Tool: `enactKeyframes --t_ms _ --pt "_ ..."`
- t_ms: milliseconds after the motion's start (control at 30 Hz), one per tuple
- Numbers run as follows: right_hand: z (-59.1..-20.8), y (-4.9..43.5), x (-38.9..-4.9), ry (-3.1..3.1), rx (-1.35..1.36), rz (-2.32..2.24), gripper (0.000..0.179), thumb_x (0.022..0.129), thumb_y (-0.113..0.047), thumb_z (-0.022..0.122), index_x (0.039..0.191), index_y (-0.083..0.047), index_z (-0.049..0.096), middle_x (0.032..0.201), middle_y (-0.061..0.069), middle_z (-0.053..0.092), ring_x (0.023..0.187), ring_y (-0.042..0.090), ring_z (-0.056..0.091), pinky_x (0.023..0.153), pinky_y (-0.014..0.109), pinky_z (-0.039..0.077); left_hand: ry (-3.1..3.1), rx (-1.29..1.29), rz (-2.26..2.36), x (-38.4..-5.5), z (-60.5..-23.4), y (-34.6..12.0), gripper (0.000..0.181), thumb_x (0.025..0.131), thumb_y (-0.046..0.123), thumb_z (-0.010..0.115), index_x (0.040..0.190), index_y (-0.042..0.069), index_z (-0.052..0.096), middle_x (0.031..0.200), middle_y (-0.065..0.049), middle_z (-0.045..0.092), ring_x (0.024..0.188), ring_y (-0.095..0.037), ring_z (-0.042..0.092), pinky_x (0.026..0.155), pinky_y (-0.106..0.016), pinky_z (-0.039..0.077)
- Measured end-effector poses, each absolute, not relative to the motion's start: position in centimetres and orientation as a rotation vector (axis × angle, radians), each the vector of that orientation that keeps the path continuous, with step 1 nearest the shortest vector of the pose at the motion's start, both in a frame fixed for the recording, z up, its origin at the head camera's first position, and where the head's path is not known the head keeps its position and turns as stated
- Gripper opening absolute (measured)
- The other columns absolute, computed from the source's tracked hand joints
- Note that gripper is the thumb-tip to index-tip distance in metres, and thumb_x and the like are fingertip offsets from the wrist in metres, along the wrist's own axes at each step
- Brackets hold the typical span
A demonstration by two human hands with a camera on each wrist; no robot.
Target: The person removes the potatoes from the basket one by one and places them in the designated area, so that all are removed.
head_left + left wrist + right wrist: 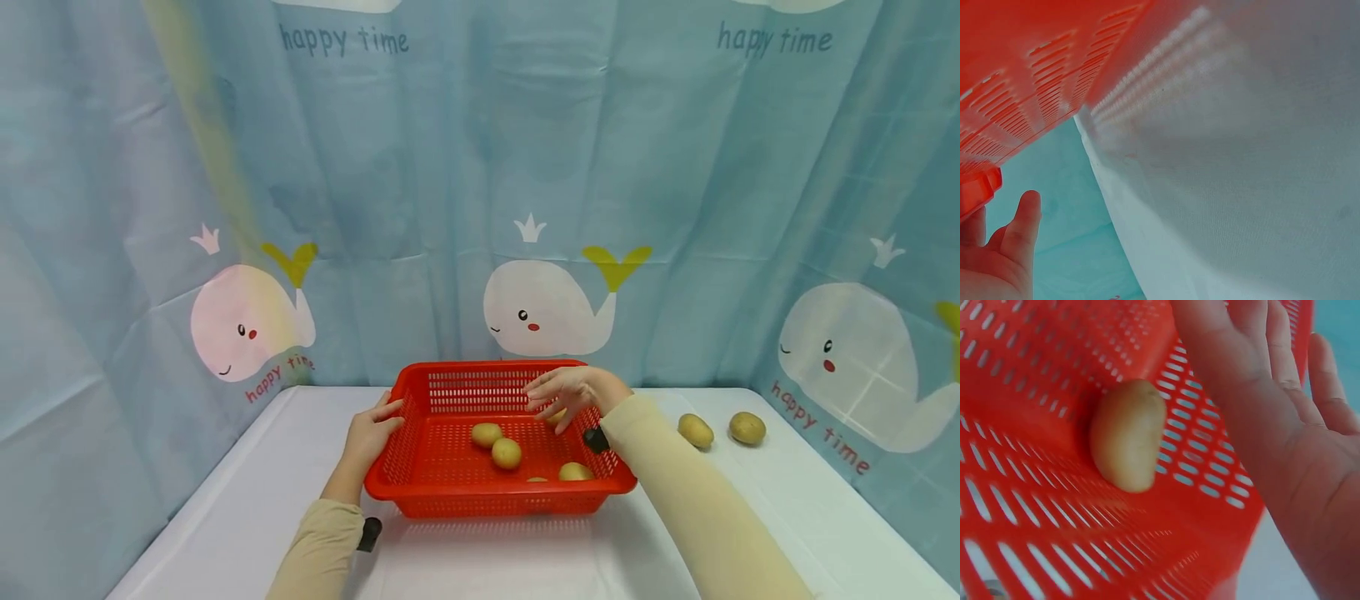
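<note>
Both the left hand point(371, 433) and the right hand point(573, 392) have their fingers loosely extended. The left hand rests at the left rim of a red basket point(465, 493), fingertips lying over the edge; how hard they bear on it is difficult to judge from either view. The right hand hangs above the basket's right end, fingers spread and holding nothing.

Under that palm, the right wrist view shows one potato point(1127, 435) lying near the slotted wall, well clear of the fingers. Farther across the basket floor, a round potato point(506, 453) lies just beside an oval potato point(487, 435), while another potato point(576, 472) sits close behind the front rim.

These should feel firm and fairly dense for their bulk, forgiving of a squeeze yet liable to bruise if dropped. Their smooth, rounded skins would likely roll from a fingertip poke, so thumb and fingers set on opposite sides of the middle look the safer hold. The basket seems light, its perforated plastic walls apt to flex; the thick rim is the place to take it, one hand at each end.

Outside, on the white bench point(300, 467) to the right, two loose potatoes point(696, 431) lie near each other, within easy grasp around their waists.
</note>
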State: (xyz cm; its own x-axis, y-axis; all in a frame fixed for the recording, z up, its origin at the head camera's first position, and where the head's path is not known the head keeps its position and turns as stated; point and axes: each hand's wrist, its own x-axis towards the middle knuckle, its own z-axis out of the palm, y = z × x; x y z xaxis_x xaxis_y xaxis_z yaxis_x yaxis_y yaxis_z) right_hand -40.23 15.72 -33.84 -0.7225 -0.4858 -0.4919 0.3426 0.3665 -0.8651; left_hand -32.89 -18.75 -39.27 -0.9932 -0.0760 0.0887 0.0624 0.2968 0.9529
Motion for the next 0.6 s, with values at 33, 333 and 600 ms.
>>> enactKeyframes --t_ms 33,333,600 --pt "-34.1 15.5 -40.3 1.901 -0.122 -1.426 0.058 0.098 -0.017 0.054 0.148 0.002 0.032 0.145 0.025 0.042 0.130 0.042 0.043 0.100 0.064 0.035 -2.437 0.011 -1.797 -32.9 -39.2 -18.7 0.042 0.096 0.003 0.051 0.138 -0.006 0.049 0.156 -0.015 0.026 0.145 -0.038 0.016 0.109 -0.050 0.031" --pt "-35.9 13.6 -40.4 1.924 -0.222 -1.214 0.054 0.094 -0.018 0.062 0.140 0.002 0.043 0.127 0.017 0.058 0.113 0.033 0.059 0.084 0.056 0.051 -2.424 0.011 -1.817 -32.7 -39.1 -18.5 0.042 0.096 0.002 0.050 0.137 -0.007 0.050 0.156 -0.015 0.027 0.145 -0.037 0.017 0.109 -0.051 0.031" --pt "-36.4 12.3 -40.6 1.974 -0.208 -1.048 0.049 0.091 -0.020 0.065 0.136 -0.005 0.051 0.120 0.013 0.061 0.106 0.031 0.063 0.079 0.048 0.055 -2.426 0.021 -1.789 -32.7 -39.1 -18.6 0.042 0.095 0.002 0.051 0.137 -0.007 0.050 0.156 -0.016 0.027 0.145 -0.036 0.017 0.110 -0.051 0.029"
